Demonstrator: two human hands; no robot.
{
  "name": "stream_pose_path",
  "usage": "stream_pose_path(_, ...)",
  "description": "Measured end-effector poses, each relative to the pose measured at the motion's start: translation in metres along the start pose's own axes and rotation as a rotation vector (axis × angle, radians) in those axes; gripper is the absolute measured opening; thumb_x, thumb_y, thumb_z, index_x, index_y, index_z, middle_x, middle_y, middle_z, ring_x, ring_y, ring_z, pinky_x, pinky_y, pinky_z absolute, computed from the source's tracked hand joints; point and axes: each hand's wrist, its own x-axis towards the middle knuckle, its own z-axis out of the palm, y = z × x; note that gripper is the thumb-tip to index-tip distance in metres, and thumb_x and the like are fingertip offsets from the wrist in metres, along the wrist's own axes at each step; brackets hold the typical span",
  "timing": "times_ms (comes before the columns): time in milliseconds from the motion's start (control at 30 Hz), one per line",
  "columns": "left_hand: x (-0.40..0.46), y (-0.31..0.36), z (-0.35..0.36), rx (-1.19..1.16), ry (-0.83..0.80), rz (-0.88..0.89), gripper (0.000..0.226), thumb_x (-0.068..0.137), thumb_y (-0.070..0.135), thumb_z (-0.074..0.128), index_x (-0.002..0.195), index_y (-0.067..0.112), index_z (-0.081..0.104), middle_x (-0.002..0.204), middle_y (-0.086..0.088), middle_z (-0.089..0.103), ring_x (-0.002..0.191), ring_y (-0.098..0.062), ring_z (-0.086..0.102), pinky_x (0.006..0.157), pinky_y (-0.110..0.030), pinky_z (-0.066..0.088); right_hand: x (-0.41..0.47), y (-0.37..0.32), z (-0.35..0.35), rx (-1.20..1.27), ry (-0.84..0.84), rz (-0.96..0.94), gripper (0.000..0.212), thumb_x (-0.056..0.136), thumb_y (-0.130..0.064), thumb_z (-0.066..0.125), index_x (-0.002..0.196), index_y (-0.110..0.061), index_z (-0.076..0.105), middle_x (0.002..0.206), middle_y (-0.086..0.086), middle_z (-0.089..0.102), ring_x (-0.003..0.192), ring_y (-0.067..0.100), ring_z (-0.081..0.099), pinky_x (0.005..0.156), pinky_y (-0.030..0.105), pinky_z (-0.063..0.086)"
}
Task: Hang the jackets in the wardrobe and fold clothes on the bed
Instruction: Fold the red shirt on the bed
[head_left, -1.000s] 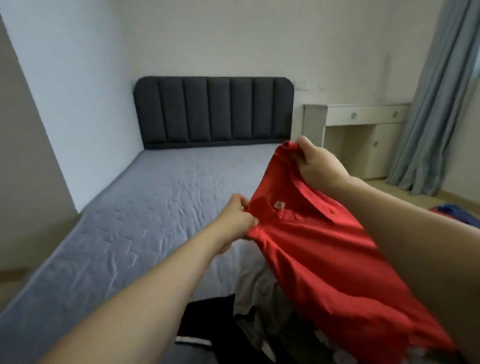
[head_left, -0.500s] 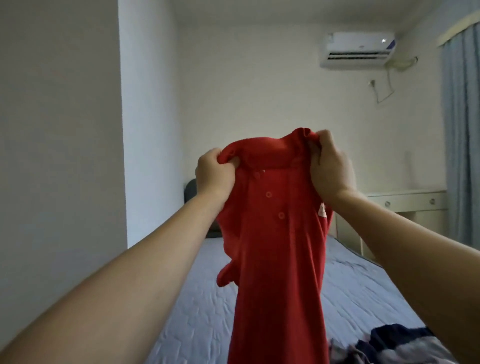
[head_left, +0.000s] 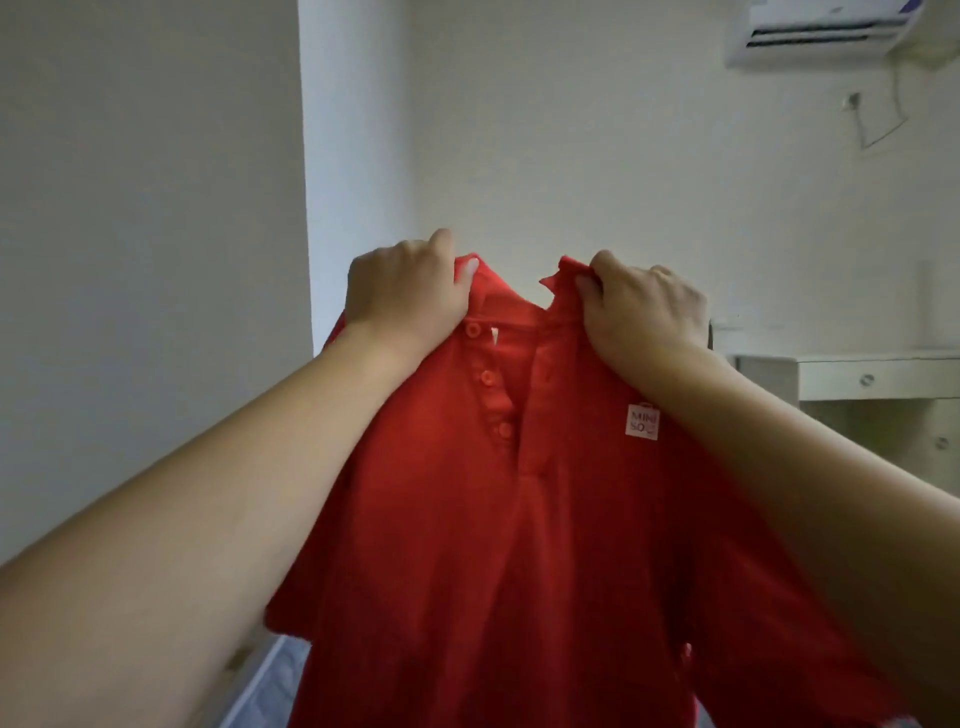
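Observation:
A red polo shirt (head_left: 519, 545) hangs in the air in front of me, spread open with its button placket and a small white chest label facing me. My left hand (head_left: 405, 291) grips the left side of its collar. My right hand (head_left: 644, 306) grips the right side of the collar. The shirt's lower part runs out of the bottom of the view. Only a sliver of the bed (head_left: 265, 691) with its grey-blue cover shows at the bottom left, below the shirt.
A pale wall corner (head_left: 304, 208) stands close on the left. A white dresser with drawers (head_left: 872, 384) sits at the right behind my right arm. An air conditioner (head_left: 826, 31) hangs high on the far wall.
My hands have pulled apart along the collar, and the bunched shirt has spread open to show its front. The view stays raised from the bed toward the wall.

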Motion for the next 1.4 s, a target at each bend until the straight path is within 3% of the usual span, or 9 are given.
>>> stream_pose_path(267,-0.219,-0.021,0.165,0.1,-0.663,-0.169,0.05,0.095,0.055,0.041,0.118,0.013,0.05,0.119,-0.013,0.059,0.111,-0.033,0.053,0.088,-0.043,0.037,-0.169,-0.017,0.207,-0.073,-0.397,0.041,0.04,0.1,-0.047,0.032,0.104,-0.013,0.053,0.105,0.013,0.063,0.101,0.036,0.053,0.076,0.041,0.037)
stream_pose_path(467,-0.485,0.008,0.199,-0.061,-1.48,-0.469,0.077,0.092,0.069,0.015,0.155,0.026,0.0,0.162,-0.004,-0.012,0.148,-0.027,-0.014,0.11,-0.064,-0.015,-0.401,-0.012,0.306,-0.047,-1.215,0.176,0.076,0.095,-0.063,0.023,0.154,-0.017,0.01,0.158,0.015,0.01,0.145,0.03,0.011,0.116,0.049,0.005)
stream_pose_path(667,-0.529,0.005,0.225,-0.067,-1.311,-0.43,0.079,0.09,0.068,0.014,0.152,0.02,0.019,0.16,-0.01,0.015,0.149,-0.025,0.002,0.11,-0.061,-0.016,-0.44,0.005,0.344,0.056,-1.213,0.263,0.073,0.095,-0.062,0.019,0.154,-0.019,0.01,0.16,0.011,0.012,0.147,0.025,0.009,0.118,0.041,0.001)
stream_pose_path(800,-0.52,-0.001,0.249,-0.247,-0.948,-0.718,0.053,0.089,0.04,0.05,0.136,0.016,0.038,0.137,-0.013,0.052,0.133,-0.029,0.04,0.117,-0.05,0.011,-0.415,0.001,0.372,0.056,-1.206,0.492,0.069,0.09,-0.05,0.045,0.149,-0.02,0.025,0.145,0.013,0.038,0.137,0.031,0.029,0.113,0.042,0.016)
stream_pose_path(900,-0.498,-0.009,0.28,-0.275,-1.161,-0.944,0.066,0.078,0.027,0.058,0.14,0.021,0.035,0.135,-0.014,0.052,0.13,-0.033,0.041,0.111,-0.044,0.022,-0.388,0.002,0.39,0.26,-1.289,0.772,0.053,0.078,-0.025,0.063,0.127,-0.011,0.048,0.116,0.013,0.058,0.104,0.028,0.058,0.089,0.034,0.047)
stream_pose_path(1033,-0.46,-0.024,0.303,-0.603,-1.251,-1.039,0.038,0.068,0.022,0.06,0.105,0.017,0.062,0.107,-0.014,0.068,0.106,-0.034,0.063,0.097,-0.047,0.046,-0.343,0.002,0.396,0.344,-1.312,0.536,0.019,0.076,0.0,0.062,0.094,-0.007,0.064,0.088,0.014,0.063,0.075,0.026,0.06,0.056,0.025,0.044)
stream_pose_path(1233,-0.444,-0.041,0.269,-0.072,-0.645,-0.186,0.008,0.071,0.018,0.068,0.078,0.018,0.064,0.091,-0.005,0.057,0.084,-0.032,0.053,0.072,-0.037,0.03,-0.329,0.001,0.368,0.077,-0.654,-0.266,0.019,0.073,-0.024,0.077,0.072,-0.011,0.062,0.086,0.013,0.058,0.083,0.034,0.056,0.067,0.036,0.035)
stream_pose_path(1333,-0.483,-0.03,0.228,0.053,-1.012,0.1,0.03,0.077,0.033,0.059,0.104,0.02,0.063,0.114,-0.002,0.054,0.106,-0.027,0.049,0.092,-0.043,0.034,-0.378,0.002,0.334,-0.106,-0.91,-0.439,0.022,0.079,-0.029,0.065,0.097,-0.016,0.062,0.106,0.007,0.058,0.102,0.03,0.055,0.09,0.04,0.04)
stream_pose_path(1400,-0.503,-0.019,0.211,0.028,-1.236,-0.039,0.046,0.08,0.036,0.049,0.123,0.021,0.053,0.141,-0.001,0.043,0.129,-0.023,0.038,0.11,-0.049,0.021,-0.408,0.004,0.32,-0.196,-1.196,-0.222,0.04,0.087,-0.027,0.045,0.125,-0.016,0.048,0.14,0.007,0.043,0.132,0.024,0.036,0.114,0.043,0.019)
